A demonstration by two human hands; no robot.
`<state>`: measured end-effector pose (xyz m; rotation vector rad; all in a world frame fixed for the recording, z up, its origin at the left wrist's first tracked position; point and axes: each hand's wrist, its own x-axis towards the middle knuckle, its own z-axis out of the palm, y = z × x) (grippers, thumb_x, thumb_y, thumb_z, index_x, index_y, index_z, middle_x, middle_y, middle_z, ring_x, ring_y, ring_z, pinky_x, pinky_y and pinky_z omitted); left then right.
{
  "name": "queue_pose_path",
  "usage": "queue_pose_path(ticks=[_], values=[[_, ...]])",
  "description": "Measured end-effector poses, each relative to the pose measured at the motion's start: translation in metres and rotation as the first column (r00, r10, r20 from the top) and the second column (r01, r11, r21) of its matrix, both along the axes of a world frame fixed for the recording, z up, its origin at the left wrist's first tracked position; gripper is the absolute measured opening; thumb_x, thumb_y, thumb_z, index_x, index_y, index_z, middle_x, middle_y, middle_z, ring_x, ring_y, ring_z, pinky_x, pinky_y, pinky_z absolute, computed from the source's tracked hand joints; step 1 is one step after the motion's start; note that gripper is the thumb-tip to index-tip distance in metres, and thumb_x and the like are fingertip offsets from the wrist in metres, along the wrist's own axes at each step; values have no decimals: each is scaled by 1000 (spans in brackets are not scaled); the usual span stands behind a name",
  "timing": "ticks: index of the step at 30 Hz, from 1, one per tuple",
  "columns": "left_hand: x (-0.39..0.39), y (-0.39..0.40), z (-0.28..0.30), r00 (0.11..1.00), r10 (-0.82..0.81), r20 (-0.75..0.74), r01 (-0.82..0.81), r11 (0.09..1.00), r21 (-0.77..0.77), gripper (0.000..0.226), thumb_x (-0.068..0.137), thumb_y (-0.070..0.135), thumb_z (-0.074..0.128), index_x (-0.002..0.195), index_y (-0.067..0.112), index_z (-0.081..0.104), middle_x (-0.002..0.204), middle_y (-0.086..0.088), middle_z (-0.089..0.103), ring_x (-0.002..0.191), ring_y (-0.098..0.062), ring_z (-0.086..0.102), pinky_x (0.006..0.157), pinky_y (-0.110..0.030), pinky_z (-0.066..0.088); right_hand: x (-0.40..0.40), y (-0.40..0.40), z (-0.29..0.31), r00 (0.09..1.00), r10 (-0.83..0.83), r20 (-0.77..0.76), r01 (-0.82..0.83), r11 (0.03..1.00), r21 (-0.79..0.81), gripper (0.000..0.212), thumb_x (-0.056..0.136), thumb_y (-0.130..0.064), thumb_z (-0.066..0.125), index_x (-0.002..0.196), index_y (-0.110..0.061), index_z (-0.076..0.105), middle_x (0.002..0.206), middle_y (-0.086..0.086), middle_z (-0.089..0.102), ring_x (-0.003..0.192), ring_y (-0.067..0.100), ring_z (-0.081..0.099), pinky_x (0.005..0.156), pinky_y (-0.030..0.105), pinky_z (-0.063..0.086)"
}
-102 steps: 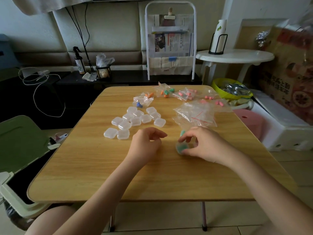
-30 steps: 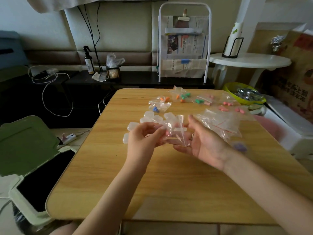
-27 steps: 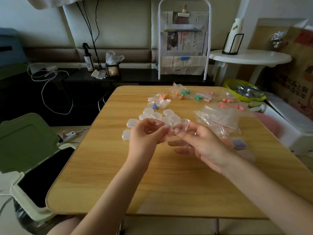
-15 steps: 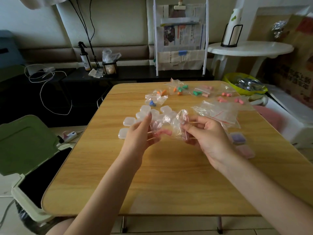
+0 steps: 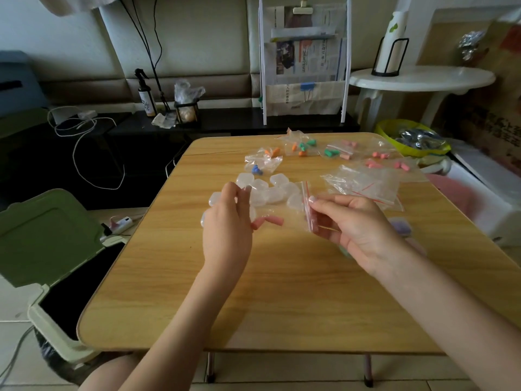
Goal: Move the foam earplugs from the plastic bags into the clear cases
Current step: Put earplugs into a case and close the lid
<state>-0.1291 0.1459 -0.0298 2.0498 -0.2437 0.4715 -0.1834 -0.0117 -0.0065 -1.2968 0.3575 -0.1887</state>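
Behind the wooden folding table (image 5: 282, 292) a newspaper rack (image 5: 304, 60) is standing against a padded wall, with a white side table (image 5: 423, 79) to the right and an open green bin (image 5: 42, 235) on the floor at the left.

Above the middle of the tabletop, both hands are holding one small zip bag (image 5: 284, 210) stretched between them. The left hand (image 5: 228, 224) is pinching the bag's left end, fingers curled, with two pink foam earplugs (image 5: 267, 221) lying inside just beside its fingertips. The right hand (image 5: 352, 221) is pinching the red-striped zip edge between thumb and forefinger. Whether the seal is already parted is hard to tell through the clear film.

Just beyond the hands, a cluster of clear cases (image 5: 267, 190) is sitting with lids shut. Farther back, more bags of earplugs (image 5: 301, 146) are lying in orange, green, blue and pink, and a heap of seemingly empty bags (image 5: 363, 184) is lying to the right. A case with something purple inside (image 5: 400, 227) is sitting beside the right wrist.

To do this step well, the person is likely needing to peel the zip apart with small opposed pulls, keep the mouth tilted upward so the plugs do not spill, then bring an opened case under it before tipping them out.
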Motion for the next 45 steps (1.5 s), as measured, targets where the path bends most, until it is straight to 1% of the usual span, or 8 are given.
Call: queue_pose_path(ticks=[5, 7, 11, 16, 20, 27, 36, 45], values=[[-7, 2, 8, 959, 97, 266, -106, 994, 19, 14, 100, 26, 45, 96, 13, 51, 67, 4, 54, 59, -4, 48, 51, -21, 33, -1, -1, 0, 999, -49, 17, 49, 999, 12, 1, 82, -3, 68, 83, -3, 69, 63, 6, 64, 55, 14, 58, 60, 25, 54], [-15, -2, 10, 936, -37, 350, 33, 999, 18, 13, 94, 22, 56, 84, 16, 52, 71, 6, 53, 66, -2, 48, 55, -13, 36, -1, 0, 0, 998, -49, 30, 48, 999, 14, 3, 81, -5, 69, 80, -6, 67, 61, 3, 66, 56, 13, 63, 60, 24, 55], [-25, -15, 4, 917, -389, 93, 391, 920, -3, 24, 77, 29, 74, 84, 15, 56, 80, 7, 61, 75, -4, 58, 59, -15, 46, -2, 8, -2, 996, 65, 56, -63, 997, -44, 9, 77, -15, 73, 78, -10, 66, 66, 1, 67, 62, 10, 64, 62, 23, 55], [-18, -17, -1, 858, -512, -48, 491, 844, -216, 20, 73, 8, 79, 84, 7, 62, 75, -4, 68, 72, -16, 68, 65, -29, 57, -3, 10, -1, 986, 150, 77, -144, 986, -88, 30, 59, -33, 75, 74, -10, 63, 70, 3, 67, 66, 12, 64, 65, 25, 53], [-18, -15, 4, 776, -615, -142, 508, 742, -438, 6, 85, 5, 67, 87, -1, 68, 80, -12, 72, 77, -23, 72, 68, -28, 58, -2, 2, -1, 984, 145, 101, -113, 956, -271, 35, 73, -34, 70, 82, -2, 61, 71, 6, 69, 68, 16, 69, 61, 24, 54], [-22, -17, 2, 820, -555, -142, 441, 769, -462, 14, 95, 8, 55, 91, -2, 65, 79, -12, 72, 75, -23, 71, 68, -30, 58, 1, 1, -11, 954, 188, 234, 55, 656, -752, 28, 91, -33, 59, 74, -15, 47, 64, 11, 62, 57, 22, 61, 55, 39, 53], [-23, -15, 2, 834, -548, -69, 493, 794, -355, 20, 76, 10, 78, 90, 4, 65, 82, -9, 71, 76, -17, 68, 72, -27, 56, 2, 6, -12, 954, 175, 243, 20, 772, -635, 32, 91, -30, 59, 67, -12, 48, 51, -4, 53, 47, 6, 52, 47, 20, 43], [-20, -11, 9, 729, -663, -168, 455, 653, -606, 4, 87, 4, 63, 87, 0, 62, 71, -12, 66, 65, -18, 62, 72, -28, 56, 2, 5, -5, 939, 286, 190, -186, 889, -418, 31, 83, -45, 54, 68, -17, 54, 53, -3, 50, 50, 9, 47, 50, 20, 41]])
